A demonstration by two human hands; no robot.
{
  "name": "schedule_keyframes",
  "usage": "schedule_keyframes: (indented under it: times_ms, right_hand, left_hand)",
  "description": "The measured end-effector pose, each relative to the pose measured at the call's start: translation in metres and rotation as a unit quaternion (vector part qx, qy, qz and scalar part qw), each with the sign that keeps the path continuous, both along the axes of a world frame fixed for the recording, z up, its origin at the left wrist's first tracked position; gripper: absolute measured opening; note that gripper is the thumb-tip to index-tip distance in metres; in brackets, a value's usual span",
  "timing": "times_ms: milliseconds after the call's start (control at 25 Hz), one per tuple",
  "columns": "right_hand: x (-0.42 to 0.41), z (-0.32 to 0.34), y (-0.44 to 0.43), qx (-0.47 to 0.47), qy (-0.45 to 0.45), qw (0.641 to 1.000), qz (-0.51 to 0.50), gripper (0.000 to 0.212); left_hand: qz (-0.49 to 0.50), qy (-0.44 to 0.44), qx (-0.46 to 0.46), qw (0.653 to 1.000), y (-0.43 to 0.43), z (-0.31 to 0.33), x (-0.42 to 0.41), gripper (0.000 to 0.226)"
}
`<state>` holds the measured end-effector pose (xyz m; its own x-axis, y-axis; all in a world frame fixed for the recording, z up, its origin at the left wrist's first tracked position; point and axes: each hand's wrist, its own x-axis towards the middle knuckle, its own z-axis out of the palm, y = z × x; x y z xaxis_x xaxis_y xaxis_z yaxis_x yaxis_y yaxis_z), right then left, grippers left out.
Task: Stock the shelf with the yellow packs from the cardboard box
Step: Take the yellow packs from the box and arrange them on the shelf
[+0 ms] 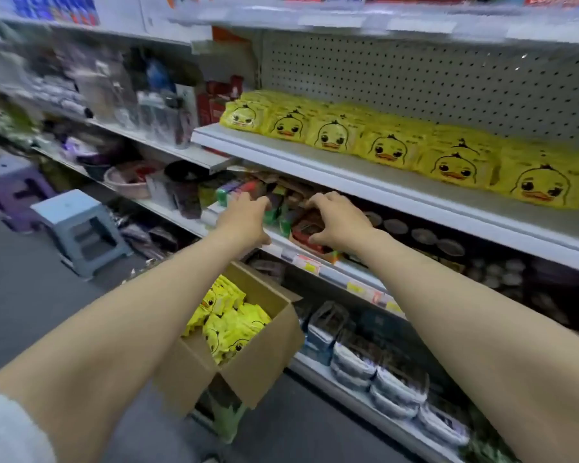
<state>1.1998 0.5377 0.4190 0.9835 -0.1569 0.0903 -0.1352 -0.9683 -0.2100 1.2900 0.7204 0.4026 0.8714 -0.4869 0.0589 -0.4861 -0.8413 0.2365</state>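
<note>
- Yellow packs (pixel 390 150), duck face on the front, stand in a row along the upper shelf (pixel 315 160), above both your hands. More of them lie in a heap (pixel 229 324) inside the cardboard box (pixel 264 359).
- Your left hand (pixel 244 217) has its back to the camera, with the fingers bent forward into the small green and purple packs (pixel 238 190) one shelf down. The view is too blurred to tell whether it grips any of them.
- Your right hand (pixel 340 222) is just beside the left. Its fingers curl over the top of a dark red pack (pixel 310 228) and the thumb is on the near edge, so it grips that pack.
- The dark red pack sits at the front edge of the lower shelf (pixel 358 275), touching the green packs on its left.
- Price tags (pixel 306 262) are clipped along that shelf's front rail, under your right wrist.
- The cardboard box sits below your left forearm, close to the shelving, with its top flaps open. The heap fills its far half.
- Clear tubs (pixel 381 379) with dark contents are stacked on the bottom shelf, right of the box.
- A pegboard panel (pixel 415 85) stands behind the row of duck packs.
- A pale blue stool (pixel 81 228) and a purple stool (pixel 10 188) are out in the aisle to your left, well apart from the box.
- A white sleeve (pixel 4 429) shows at your left elbow.
</note>
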Motion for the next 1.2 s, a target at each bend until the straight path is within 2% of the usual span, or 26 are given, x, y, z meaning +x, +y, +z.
schedule_keyframes:
  times_ms: [200, 360, 520, 760, 960, 1120, 1200]
  right_hand:
    - [0.126, -0.092, 0.065, 0.028, 0.092, 0.995, 0.007, 0.072]
    - [0.186, -0.176, 0.106, 0.078, 0.210, 0.975, -0.015, 0.071]
    - [0.208, -0.258, 0.122, 0.118, 0.312, 0.940, -0.073, 0.065]
    - [0.202, -0.371, 0.120, 0.151, 0.432, 0.877, -0.145, 0.066]
    - [0.204, -0.439, 0.117, 0.156, 0.506, 0.821, -0.213, 0.069]
    - [0.207, -0.470, 0.125, 0.151, 0.498, 0.809, -0.275, 0.091]
    - [0.204, -0.484, 0.132, 0.157, 0.484, 0.805, -0.305, 0.093]
  left_hand:
    - [0.003, 0.082, 0.029, 0.996, 0.065, -0.085, 0.124, 0.068]
    - [-0.033, 0.168, 0.110, 0.979, 0.112, -0.160, 0.198, 0.072]
    - [-0.094, 0.262, 0.183, 0.943, 0.130, -0.247, 0.236, 0.067]
    - [-0.190, 0.342, 0.196, 0.899, 0.120, -0.370, 0.246, 0.065]
    - [-0.290, 0.312, 0.217, 0.878, 0.106, -0.446, 0.254, 0.071]
    - [-0.346, 0.260, 0.251, 0.866, 0.100, -0.482, 0.250, 0.074]
    - [-0.352, 0.215, 0.275, 0.868, 0.100, -0.491, 0.243, 0.076]
